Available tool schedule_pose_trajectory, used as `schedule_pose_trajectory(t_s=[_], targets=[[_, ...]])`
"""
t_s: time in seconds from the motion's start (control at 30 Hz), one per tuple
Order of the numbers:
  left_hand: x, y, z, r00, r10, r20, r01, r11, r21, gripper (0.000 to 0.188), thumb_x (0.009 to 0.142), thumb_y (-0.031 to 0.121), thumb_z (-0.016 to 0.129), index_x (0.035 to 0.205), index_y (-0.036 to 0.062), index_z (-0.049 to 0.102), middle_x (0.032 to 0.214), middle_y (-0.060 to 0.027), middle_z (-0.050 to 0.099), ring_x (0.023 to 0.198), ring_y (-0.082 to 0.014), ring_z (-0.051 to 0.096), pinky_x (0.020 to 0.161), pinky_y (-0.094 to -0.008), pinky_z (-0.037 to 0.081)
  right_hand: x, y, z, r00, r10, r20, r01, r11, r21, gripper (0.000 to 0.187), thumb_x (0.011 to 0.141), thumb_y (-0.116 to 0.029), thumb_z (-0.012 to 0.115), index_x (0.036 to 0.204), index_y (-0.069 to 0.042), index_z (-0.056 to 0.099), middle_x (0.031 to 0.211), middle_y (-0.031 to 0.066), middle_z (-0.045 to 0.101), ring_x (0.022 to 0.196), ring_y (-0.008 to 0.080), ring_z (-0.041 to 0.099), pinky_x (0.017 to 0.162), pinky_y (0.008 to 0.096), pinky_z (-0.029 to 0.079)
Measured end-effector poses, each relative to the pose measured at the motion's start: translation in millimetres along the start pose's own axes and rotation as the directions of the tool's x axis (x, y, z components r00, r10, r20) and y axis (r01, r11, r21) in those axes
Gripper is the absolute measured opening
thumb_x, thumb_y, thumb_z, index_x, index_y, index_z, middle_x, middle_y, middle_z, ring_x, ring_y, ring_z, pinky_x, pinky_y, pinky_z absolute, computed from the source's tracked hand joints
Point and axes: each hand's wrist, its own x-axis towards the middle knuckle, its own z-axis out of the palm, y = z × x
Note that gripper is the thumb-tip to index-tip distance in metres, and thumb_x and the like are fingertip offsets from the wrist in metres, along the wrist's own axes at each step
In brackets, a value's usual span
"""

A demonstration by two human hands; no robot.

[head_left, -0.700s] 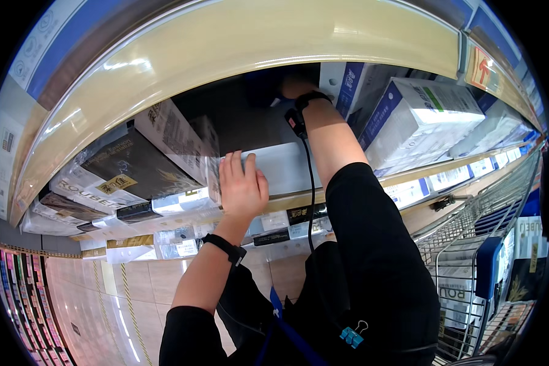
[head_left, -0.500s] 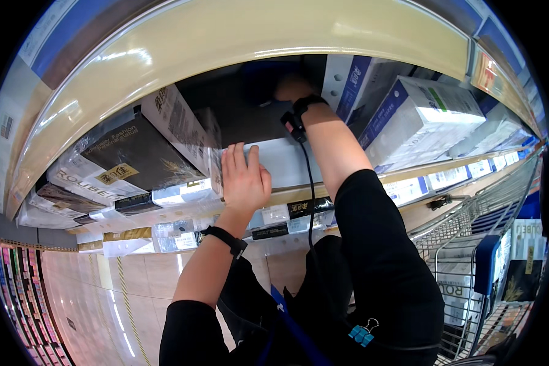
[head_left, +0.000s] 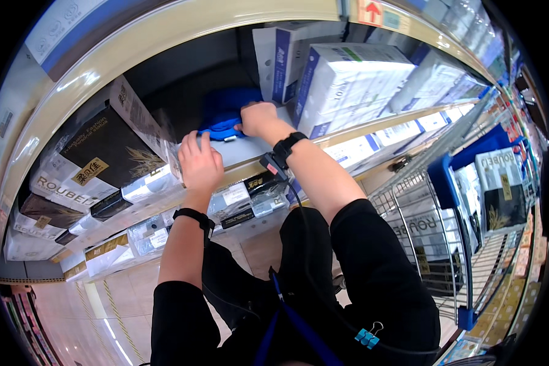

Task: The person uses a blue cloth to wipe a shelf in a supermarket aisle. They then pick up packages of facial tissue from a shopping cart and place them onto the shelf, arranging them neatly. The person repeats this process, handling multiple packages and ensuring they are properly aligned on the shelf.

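Observation:
A bright blue cloth (head_left: 223, 116) lies bunched on the grey shelf, with its near end close to the shelf's front edge. My right hand (head_left: 263, 118) is closed on the right side of the cloth, in a fist. My left hand (head_left: 200, 161) rests at the shelf's front edge, fingers spread and pointing inward, the fingertips beside the cloth's near left corner. To its left stands a large black and white plastic-wrapped pack of tissue paper (head_left: 107, 152). White and blue packs (head_left: 354, 82) stand right of my right hand.
A metal shopping cart (head_left: 433, 226) with a blue handle and paper packs inside stands at my right. A cream shelf edge (head_left: 183, 33) runs above my hands. More packs (head_left: 235, 201) fill the lower shelf. A cable hangs from my right wrist.
My right hand has come from deep in the shelf toward the front edge, with the blue cloth now in plain view. My view has shifted right, showing more of the cart.

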Motion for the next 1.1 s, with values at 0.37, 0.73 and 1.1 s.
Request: schedule_pose_trajectory(t_s=[0.37,0.73,1.1], targets=[[-5,-3,-7,0.997,0.082,0.014,-0.081,0.993,-0.09,0.037,0.101,0.027,0.036,0.114,0.0076,0.065,0.125,-0.0129,0.062,0.124,-0.0318,0.049,0.108,-0.0429,0.029,-86,-61,-3,0.989,-0.146,-0.012,0.145,0.975,0.169,0.028,0.084,-0.031,0.059,0.089,-0.01,0.076,0.095,0.0139,0.073,0.091,0.0287,0.07,0.079,0.0398,0.055],[4,14,-24,0.891,0.08,0.446,-0.084,0.996,-0.01,0.036,0.094,0.03,0.047,0.089,-0.0001,0.068,0.101,-0.0213,0.069,0.095,-0.0379,0.065,0.09,-0.0477,0.047,-118,-36,10,0.961,-0.222,-0.163,0.256,0.939,0.228,0.027,0.081,-0.032,0.062,0.077,-0.006,0.071,0.076,0.0154,0.07,0.075,0.0334,0.069,0.069,0.0439,0.054],[11,5,-42,0.743,0.142,0.654,-0.154,0.987,-0.04,0.042,0.096,0.033,0.05,0.115,-0.0011,0.064,0.124,-0.0293,0.059,0.116,-0.0405,0.058,0.099,-0.0488,0.043,-112,-40,23,0.936,-0.279,-0.217,0.319,0.93,0.182,0.016,0.077,-0.023,0.068,0.07,-0.009,0.071,0.074,0.0118,0.07,0.072,0.0294,0.069,0.062,0.042,0.053]])
